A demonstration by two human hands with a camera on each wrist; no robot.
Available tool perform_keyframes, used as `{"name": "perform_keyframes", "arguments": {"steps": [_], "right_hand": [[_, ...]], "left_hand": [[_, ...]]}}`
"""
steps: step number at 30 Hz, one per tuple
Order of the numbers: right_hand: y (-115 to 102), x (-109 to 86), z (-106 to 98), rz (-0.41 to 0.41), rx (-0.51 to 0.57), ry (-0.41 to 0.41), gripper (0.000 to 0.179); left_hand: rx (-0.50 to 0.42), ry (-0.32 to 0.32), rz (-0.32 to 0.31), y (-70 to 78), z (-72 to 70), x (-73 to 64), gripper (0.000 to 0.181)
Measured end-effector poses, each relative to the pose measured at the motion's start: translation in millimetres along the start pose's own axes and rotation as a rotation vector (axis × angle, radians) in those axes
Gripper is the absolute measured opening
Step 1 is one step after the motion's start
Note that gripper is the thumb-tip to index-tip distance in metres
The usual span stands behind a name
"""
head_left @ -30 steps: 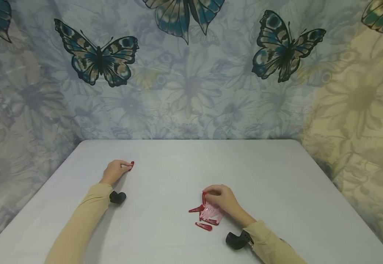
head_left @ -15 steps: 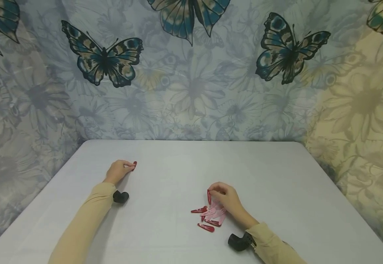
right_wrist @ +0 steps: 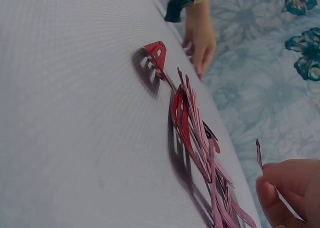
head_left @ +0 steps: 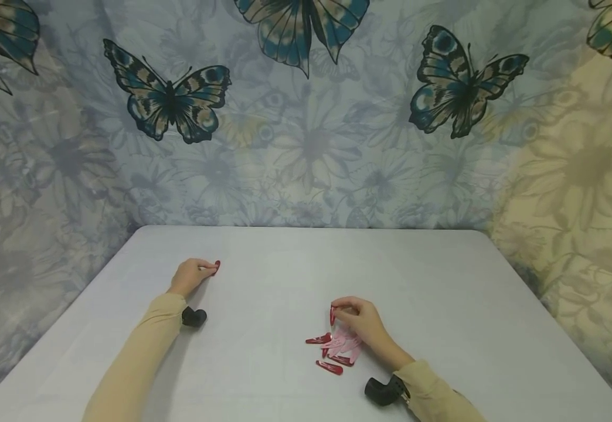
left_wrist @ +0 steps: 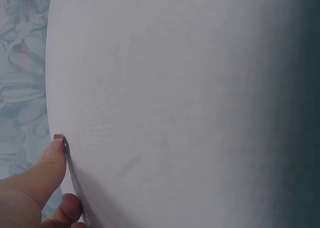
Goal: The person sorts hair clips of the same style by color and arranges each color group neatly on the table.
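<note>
At the far left of the table, my left hand [head_left: 192, 275] pinches a red snap hair clip [head_left: 217, 267] between thumb and fingers. In the left wrist view, the thumb [left_wrist: 50, 168] stands near the table's edge, with the clip seen almost edge-on. Right of the middle, my right hand [head_left: 363, 321] pinches another red hair clip [head_left: 332, 315] by its end, just above a small heap. Pink hair clips [head_left: 344, 341] make up most of this heap, with several red hair clips [head_left: 329, 367] among and beside them. The right hand partly hides the heap in the head view.
Both hands work over a white table [head_left: 264, 375] with rounded far corners. Behind it hangs a wall covering [head_left: 306, 176] with flowers and butterflies. A black wrist device [head_left: 194, 317] sits on the left wrist, and another black device [head_left: 385, 390] on the right.
The right hand has risen slightly with its red clip, clearing the heap a little. The left hand keeps its clip at about the same place. The head view has shifted a little.
</note>
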State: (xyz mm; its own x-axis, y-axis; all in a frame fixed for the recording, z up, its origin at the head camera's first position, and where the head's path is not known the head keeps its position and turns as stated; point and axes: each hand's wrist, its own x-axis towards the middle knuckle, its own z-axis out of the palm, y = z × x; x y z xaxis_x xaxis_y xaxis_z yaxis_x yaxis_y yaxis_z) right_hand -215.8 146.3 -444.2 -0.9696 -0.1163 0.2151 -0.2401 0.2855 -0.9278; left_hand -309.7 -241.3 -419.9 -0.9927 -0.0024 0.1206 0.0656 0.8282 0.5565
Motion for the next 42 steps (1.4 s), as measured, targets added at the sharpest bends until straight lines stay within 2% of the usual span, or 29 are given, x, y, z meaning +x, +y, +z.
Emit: {"name": "perform_keyframes", "arguments": {"steps": [6, 11, 23, 29, 36, 42], "right_hand": [[1, -0.8, 0, 0.018, -0.016, 0.008, 0.015], [3, -3.3, -4, 0.052, -0.011, 0.054, 0.016], [-5, 2.6, -5, 0.150, -0.039, 0.057, 0.009], [-8, 8.6, 4, 0.193, -0.049, 0.070, 0.010], [-17, 12.5, 10, 0.194, -0.090, 0.030, 0.011], [-23, 16.7, 8, 0.209, -0.122, 0.012, 0.012]], "left_hand": [[-0.019, -0.008, -0.020, -5.4, 1.3, -2.8, 0.025], [-0.039, -0.020, -0.020, -2.4, 4.0, -4.8, 0.024], [-0.018, -0.009, -0.017, 7.7, -1.7, -4.7, 0.023], [-0.008, 0.004, 0.008, -3.6, -2.9, -0.1, 0.023], [-0.033, 0.009, 0.022, -8.1, -3.7, 2.2, 0.024], [-0.051, -0.011, 0.018, -5.3, -3.5, -2.5, 0.023]]}}
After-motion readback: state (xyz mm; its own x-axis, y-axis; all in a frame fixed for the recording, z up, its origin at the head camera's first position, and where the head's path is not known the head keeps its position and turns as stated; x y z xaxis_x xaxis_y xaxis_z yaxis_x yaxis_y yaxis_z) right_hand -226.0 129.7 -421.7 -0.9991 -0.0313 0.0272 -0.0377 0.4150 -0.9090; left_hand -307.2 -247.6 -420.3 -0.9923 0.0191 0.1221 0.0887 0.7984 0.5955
